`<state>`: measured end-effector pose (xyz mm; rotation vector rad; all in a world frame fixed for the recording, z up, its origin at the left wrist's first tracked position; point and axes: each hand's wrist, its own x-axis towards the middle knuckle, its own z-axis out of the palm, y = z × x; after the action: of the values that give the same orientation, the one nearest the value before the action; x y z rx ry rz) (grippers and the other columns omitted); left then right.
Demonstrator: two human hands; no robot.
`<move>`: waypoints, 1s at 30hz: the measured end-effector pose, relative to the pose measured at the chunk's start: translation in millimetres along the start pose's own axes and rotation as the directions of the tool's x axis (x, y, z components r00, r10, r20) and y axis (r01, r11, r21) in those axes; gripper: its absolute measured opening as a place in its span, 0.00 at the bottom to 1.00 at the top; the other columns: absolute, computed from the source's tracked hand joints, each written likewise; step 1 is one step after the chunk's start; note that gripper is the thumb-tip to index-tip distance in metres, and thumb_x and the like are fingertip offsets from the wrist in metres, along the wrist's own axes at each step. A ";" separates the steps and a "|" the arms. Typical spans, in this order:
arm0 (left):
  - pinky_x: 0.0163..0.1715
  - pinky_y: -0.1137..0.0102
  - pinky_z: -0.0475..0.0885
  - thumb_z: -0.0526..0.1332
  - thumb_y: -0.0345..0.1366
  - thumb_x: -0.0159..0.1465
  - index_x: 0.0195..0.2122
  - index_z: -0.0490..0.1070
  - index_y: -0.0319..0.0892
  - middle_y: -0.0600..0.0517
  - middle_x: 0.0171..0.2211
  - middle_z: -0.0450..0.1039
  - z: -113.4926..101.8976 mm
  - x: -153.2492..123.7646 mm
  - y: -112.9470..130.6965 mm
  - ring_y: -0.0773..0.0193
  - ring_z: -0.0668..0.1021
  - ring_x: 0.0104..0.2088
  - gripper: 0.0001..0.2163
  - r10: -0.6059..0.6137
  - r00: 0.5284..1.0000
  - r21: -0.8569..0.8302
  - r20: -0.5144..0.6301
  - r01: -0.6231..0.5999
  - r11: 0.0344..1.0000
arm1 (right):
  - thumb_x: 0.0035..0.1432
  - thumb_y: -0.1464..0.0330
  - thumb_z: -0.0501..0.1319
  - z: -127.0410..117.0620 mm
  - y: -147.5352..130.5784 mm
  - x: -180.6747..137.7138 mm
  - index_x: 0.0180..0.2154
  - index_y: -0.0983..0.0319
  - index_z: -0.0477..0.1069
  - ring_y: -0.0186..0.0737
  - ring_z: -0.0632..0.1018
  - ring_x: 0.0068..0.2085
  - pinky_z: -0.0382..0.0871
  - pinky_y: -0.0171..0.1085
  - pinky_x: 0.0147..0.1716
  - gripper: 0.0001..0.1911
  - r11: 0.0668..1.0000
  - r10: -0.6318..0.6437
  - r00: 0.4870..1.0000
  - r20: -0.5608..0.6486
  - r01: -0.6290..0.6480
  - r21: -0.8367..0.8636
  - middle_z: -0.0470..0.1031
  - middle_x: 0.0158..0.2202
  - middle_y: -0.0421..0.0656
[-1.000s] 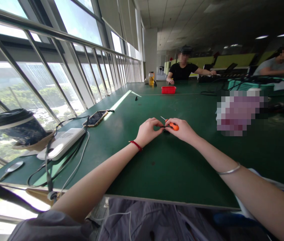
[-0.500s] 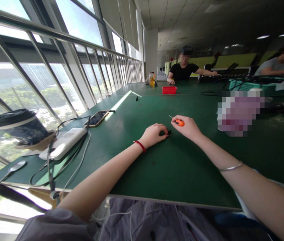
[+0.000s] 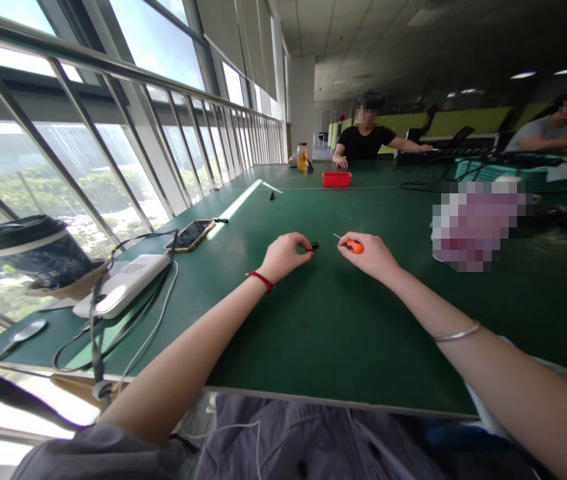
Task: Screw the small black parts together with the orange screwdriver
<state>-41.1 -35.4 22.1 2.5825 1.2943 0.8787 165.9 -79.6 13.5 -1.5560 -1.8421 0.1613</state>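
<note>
Gap between the hands (image 3: 283, 258) (image 3: 371, 257), open surface (image 3: 313, 353) nearer — phone (image 3: 193, 235) blocking left, red box (image 3: 336, 181) ahead, blurred item (image 3: 481, 223) right

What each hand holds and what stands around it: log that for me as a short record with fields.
left hand: pinches a small black part
right hand: grips an orange-handled screwdriver
contact: screwdriver and black part apart
surface: green table
left side: phone, white device, lidded cup
farther off: red box, jar
right side: pinkish item, pixelated, kind unclear
across the table: person in a black top
</note>
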 end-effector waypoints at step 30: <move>0.45 0.63 0.69 0.63 0.41 0.52 0.38 0.75 0.43 0.47 0.45 0.74 -97.8 -21.1 -114.8 0.52 0.74 0.46 0.14 -0.778 0.596 0.187 -0.199 0.803 0.566 | 0.52 0.64 0.57 0.4 -2.6 -0.7 0.33 0.58 0.73 0.41 0.75 0.35 0.68 0.39 0.32 0.08 0.999 -0.002 0.995 0.104 0.006 -0.035 0.77 0.39 0.42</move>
<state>-184.3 6.2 52.8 1.6941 2.4327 0.6504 163.5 -80.8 14.2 -1.5943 -1.9377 0.2131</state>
